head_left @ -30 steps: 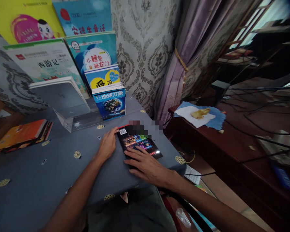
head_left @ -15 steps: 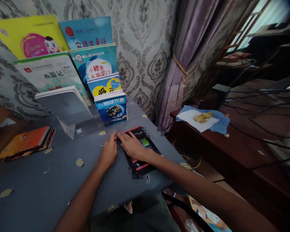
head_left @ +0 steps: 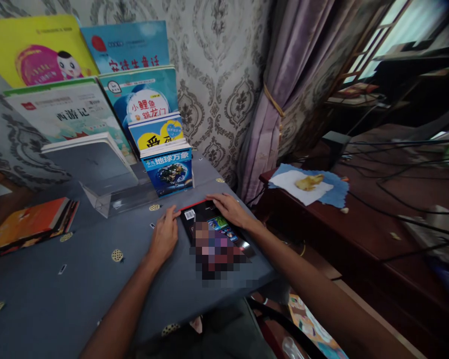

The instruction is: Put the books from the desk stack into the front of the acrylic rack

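Observation:
A black book point(head_left: 200, 211) with a red top edge, a barcode and small coloured pictures lies flat on the desk; pixel blocks cover its lower part. At its upper left corner is my left hand point(head_left: 165, 234), fingers bent together and the fingertips against the corner. My right hand point(head_left: 232, 209) rests at the upper right corner, its fingers stretched out along the top edge. Behind the book, a clear acrylic stand point(head_left: 103, 204) carries several upright children's books, with a blue book showing the earth point(head_left: 170, 174) in front.
On the left, a stack of orange books point(head_left: 33, 224) lies on the grey patterned desk point(head_left: 86, 294). A dark red table point(head_left: 366, 219) to the right carries a blue cloth point(head_left: 333, 195) with white paper and a yellowish item on it, plus loose black cables. Purple curtain point(head_left: 273, 99) hangs behind.
My right hand has slid right, from across the book's upper left part to its upper right corner, uncovering the barcode. The left hand stays at the left corner. The view has shifted slightly.

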A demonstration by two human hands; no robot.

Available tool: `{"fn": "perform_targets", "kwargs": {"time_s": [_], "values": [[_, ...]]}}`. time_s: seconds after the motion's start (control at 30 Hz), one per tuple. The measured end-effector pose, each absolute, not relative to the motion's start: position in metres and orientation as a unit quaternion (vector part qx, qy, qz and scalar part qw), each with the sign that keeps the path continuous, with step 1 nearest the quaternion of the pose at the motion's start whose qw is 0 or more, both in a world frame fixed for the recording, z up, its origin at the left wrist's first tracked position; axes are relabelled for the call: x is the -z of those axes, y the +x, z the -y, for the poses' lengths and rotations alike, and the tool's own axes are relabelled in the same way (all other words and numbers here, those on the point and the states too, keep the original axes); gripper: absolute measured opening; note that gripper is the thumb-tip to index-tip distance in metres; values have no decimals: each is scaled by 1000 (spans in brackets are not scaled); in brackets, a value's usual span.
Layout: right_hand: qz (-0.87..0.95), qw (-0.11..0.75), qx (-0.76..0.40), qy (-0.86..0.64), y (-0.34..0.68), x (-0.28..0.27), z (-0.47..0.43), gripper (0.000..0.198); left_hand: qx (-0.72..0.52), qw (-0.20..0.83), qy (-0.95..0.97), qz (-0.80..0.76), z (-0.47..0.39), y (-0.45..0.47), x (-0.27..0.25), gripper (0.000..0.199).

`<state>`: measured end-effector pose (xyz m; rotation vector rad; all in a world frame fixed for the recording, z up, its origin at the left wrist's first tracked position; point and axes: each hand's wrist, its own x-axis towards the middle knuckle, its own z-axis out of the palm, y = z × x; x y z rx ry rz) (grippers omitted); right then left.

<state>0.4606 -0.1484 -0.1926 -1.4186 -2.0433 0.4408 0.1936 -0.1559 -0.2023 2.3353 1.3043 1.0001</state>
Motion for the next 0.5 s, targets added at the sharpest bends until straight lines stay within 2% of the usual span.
{"fn": "perform_targets", "kwargs": {"time_s": [0.17, 0.33, 0.5], "values": [[708, 412, -249, -517, 472, 201, 136, 40, -323, 106, 827, -448, 158, 193, 198, 40], [677, 448, -289, -507, 473, 208, 128, 40, -266, 52, 867, -418, 155, 207, 190, 37], [675, 452, -289, -507, 473, 206, 130, 42, -208, 87, 900, -373, 140, 236, 187, 36]]}}
